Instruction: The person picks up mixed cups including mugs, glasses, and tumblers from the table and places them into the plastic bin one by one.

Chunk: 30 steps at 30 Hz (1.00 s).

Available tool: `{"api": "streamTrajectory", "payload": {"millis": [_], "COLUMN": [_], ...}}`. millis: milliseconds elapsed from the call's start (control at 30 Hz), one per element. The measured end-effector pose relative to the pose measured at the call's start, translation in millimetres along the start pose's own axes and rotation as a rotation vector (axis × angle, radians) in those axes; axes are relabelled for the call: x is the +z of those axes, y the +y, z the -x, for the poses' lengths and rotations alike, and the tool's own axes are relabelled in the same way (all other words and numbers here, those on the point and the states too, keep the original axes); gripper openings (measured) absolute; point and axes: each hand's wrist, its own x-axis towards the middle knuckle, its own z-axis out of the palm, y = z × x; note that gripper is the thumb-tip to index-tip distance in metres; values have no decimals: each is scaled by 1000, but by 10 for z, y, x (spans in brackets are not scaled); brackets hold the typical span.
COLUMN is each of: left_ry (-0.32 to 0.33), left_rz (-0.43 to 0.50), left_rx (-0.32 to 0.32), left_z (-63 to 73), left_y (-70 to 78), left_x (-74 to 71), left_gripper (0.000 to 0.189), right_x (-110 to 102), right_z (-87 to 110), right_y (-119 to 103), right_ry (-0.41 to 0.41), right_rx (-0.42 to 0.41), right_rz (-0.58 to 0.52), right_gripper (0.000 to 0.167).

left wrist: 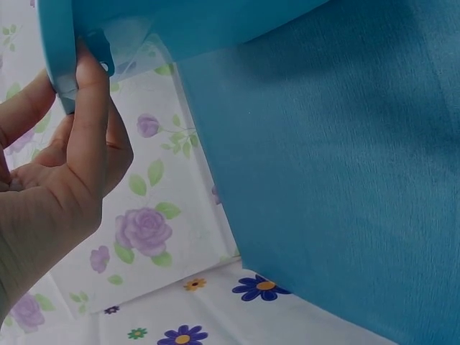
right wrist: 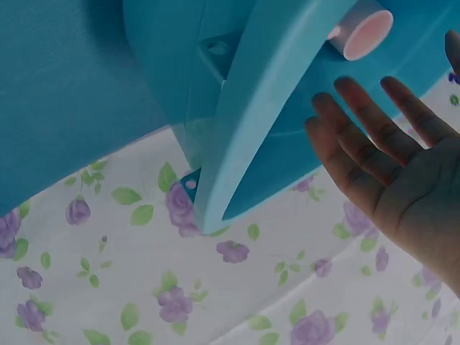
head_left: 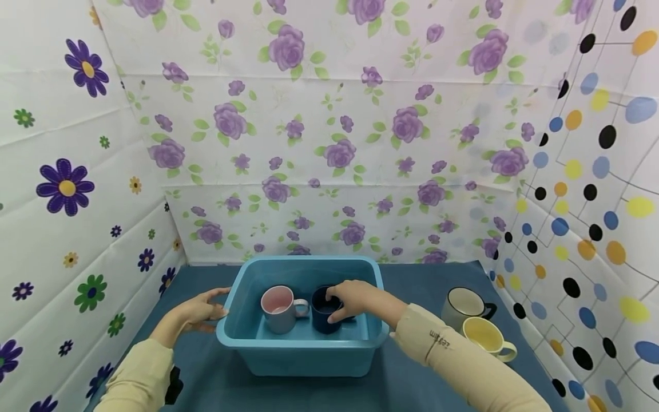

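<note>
A blue plastic basin (head_left: 304, 343) stands before me with two mugs in it. My left hand (head_left: 195, 312) is at its left end; in the left wrist view the thumb and fingers pinch the basin's rim (left wrist: 59, 50). Inside sit a pink-and-grey mug (head_left: 280, 321), handle to the right, and right beside it a navy mug (head_left: 320, 321). Over the navy mug reaches my right hand (head_left: 355, 296), fingertips at its mouth and partly covering it. The right wrist view shows that hand (right wrist: 402, 165) with fingers spread and loosely extended, palm bare.
To the right of the basin, a white mug (head_left: 458, 309) with a dark handle and a yellow mug (head_left: 484, 336) stand close together on the blue tabletop (head_left: 412, 277), beside my right sleeve (head_left: 448, 349). Patterned cloth walls (head_left: 340, 223) enclose the table at the back and both sides.
</note>
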Motion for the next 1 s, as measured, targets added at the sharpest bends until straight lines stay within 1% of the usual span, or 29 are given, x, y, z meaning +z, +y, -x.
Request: {"api": "streamTrajectory", "payload": {"millis": [133, 267, 500, 633, 800, 900, 1000], "left_ry": [1, 5, -1, -12, -9, -3, 3], "left_rz": [-1, 6, 13, 31, 50, 58, 68], "left_rx": [1, 3, 9, 21, 18, 18, 20], "left_z": [-18, -33, -24, -31, -46, -39, -27], "left_y": [14, 9, -26, -47, -59, -64, -69], "left_x": [6, 7, -15, -8, 6, 6, -2], "left_gripper": [68, 68, 69, 69, 69, 69, 69], "right_x": [-19, -26, -20, -3, 41, 59, 67], "right_z": [72, 155, 255, 329, 425, 475, 523], "right_y": [68, 111, 161, 203, 291, 345, 378], "right_ry": [44, 85, 123, 158, 224, 249, 267], "right_rx": [-17, -30, -67, -72, -103, -137, -153], "right_rz": [-64, -88, -80, -70, -63, -121, -179], "right_gripper": [47, 45, 42, 39, 28, 23, 23]}}
